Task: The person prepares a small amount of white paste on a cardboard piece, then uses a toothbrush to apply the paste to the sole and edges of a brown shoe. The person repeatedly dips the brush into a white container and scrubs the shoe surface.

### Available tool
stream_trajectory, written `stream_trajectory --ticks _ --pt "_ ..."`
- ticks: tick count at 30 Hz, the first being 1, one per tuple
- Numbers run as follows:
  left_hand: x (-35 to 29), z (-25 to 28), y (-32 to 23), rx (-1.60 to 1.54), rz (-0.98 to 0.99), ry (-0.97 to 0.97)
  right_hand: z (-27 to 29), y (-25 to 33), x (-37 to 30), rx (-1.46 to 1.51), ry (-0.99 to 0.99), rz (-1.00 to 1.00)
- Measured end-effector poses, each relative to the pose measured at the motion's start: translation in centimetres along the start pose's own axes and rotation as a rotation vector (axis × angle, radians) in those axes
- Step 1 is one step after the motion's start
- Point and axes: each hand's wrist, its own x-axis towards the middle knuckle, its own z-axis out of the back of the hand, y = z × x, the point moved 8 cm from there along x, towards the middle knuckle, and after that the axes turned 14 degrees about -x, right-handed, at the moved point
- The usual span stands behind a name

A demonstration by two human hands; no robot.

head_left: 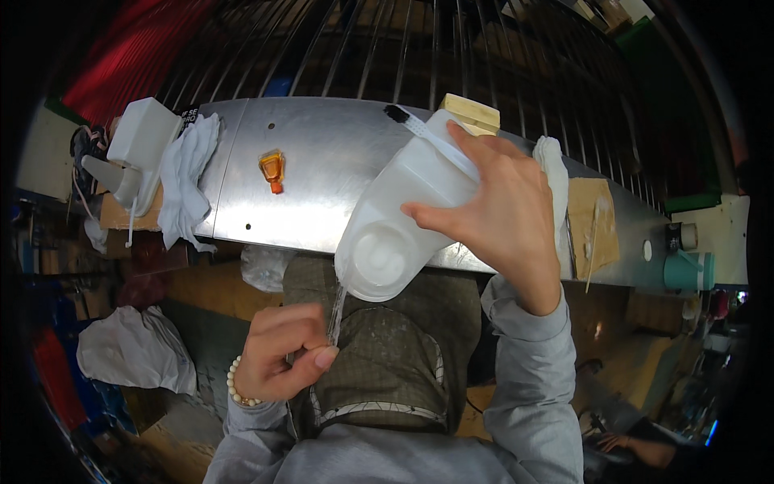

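Note:
My right hand (516, 206) spreads its thumb and fingers across a white plastic housing (419, 177), gripping it above my lap at the table's front edge. The near end of this housing has a round recess. With thumb and forefinger closed, my left hand (282, 351) pinches a thin clear strip (336, 310) that runs up to the housing's left edge. A white-handled brush (427, 137) with black bristles crosses the housing's far side; its handle ends by my right fingers, and I cannot tell whether they hold it.
The metal table (314, 145) carries a small amber bottle (272, 168), a yellow block (470, 113) and cardboard (591, 218) with a thin stick. To the left are a white cloth (187, 177) and another white plastic piece (143, 133). Metal bars (403, 56) stand behind.

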Motion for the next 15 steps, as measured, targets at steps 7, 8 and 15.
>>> stream_trajectory --ticks 7,8,15 --pt "-1.1 0.2 -0.2 0.059 -0.029 -0.002 -0.3 0.7 1.0 0.125 0.056 0.164" --pt "-1.0 0.2 -0.1 0.079 -0.013 -0.031 0.1 1.1 1.4 0.115 -0.025 0.237" --pt "1.0 -2.9 3.2 0.499 0.119 -0.019 -2.6 3.2 4.4 0.048 -0.149 0.492"
